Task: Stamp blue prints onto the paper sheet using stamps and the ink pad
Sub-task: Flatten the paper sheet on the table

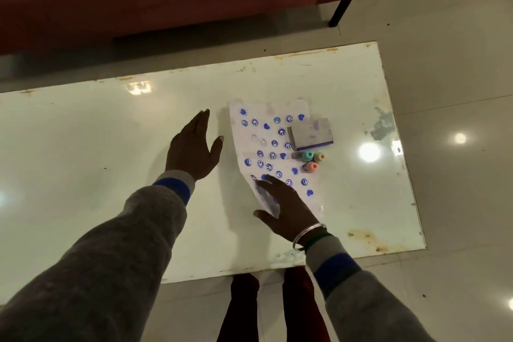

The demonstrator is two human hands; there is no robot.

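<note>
Paper sheet lies on the white table, right of centre, already dense with blue smiley and heart prints. Closed ink pad sits on the sheet's right edge; teal stamp, yellow stamp and pink stamp stand clustered just below it, untouched. My left hand hovers over bare table just left of the sheet, grip spread flat, holding nothing. My right hand rests on the sheet's near corner, grip spread, fingers flat over inked prints. Risks: fresh ink under my right fingers could smear; that near edge looks curled, so the sheet may slide or buckle; little blank space left, so new prints may overlap.
</note>
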